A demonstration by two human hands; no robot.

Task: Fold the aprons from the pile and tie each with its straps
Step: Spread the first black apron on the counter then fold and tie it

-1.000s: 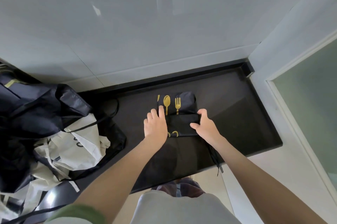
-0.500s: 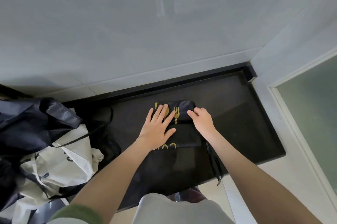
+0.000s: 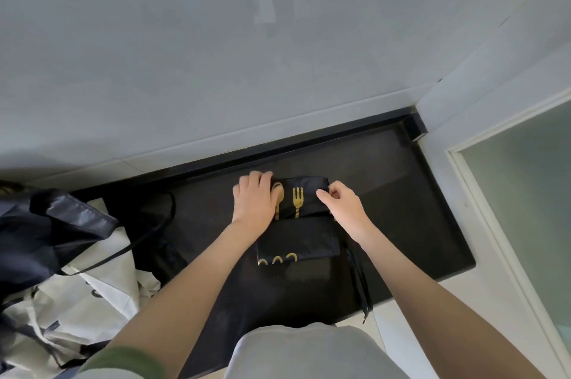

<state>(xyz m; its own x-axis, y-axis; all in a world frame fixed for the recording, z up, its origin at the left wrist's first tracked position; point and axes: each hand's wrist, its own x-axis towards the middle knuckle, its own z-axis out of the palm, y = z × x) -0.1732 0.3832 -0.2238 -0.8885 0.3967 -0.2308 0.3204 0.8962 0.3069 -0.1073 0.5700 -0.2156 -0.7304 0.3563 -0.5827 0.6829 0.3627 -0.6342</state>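
A black apron (image 3: 298,238) with a gold spoon and fork print lies folded into a small rectangle on the dark counter (image 3: 401,208). My left hand (image 3: 254,201) lies on its far left corner, fingers curled over the far edge. My right hand (image 3: 341,208) pinches the right edge of the upper fold between thumb and fingers. The apron's black straps (image 3: 360,283) trail off its right side and hang over the counter's front edge. The pile of aprons (image 3: 77,279), black and white ones, sits at the left.
A grey wall rises right behind the counter's raised black back edge (image 3: 309,144). At the right stands a white frame with frosted glass (image 3: 525,208). A loose black strap (image 3: 154,224) loops from the pile onto the counter.
My left hand went from lying flat on the apron's middle to its far left corner, fingers now curled. My right hand shifted to the upper fold's right edge.
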